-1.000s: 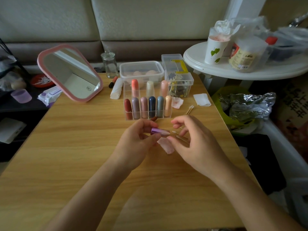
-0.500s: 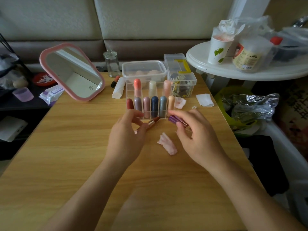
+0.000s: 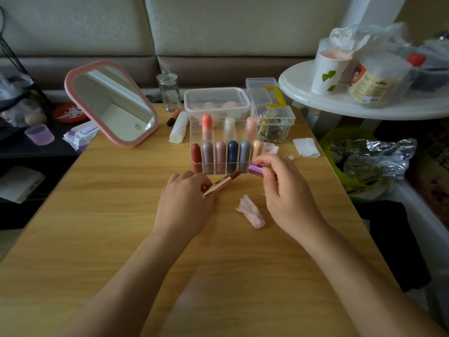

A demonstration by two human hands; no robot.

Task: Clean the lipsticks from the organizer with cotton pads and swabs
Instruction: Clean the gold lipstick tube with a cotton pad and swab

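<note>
Our left hand (image 3: 184,203) gripped the rose-gold lipstick (image 3: 220,185), its brown-red bullet bared and aimed at the purple cap (image 3: 255,169), which our right hand (image 3: 285,190) pinched in curled fingers. We judged capping to be the step. The cap's mouth needed lining up with the bullet, then a straight slide, so the rim would not shave the soft tip. Both hands lay knuckles-up, low over the table (image 3: 97,227), just in front of the clear organizer (image 3: 240,131) with 9 lipsticks (image 3: 232,154) standing in it. The crumpled pink cotton pad (image 3: 251,211) lay between our hands, held by neither.
</note>
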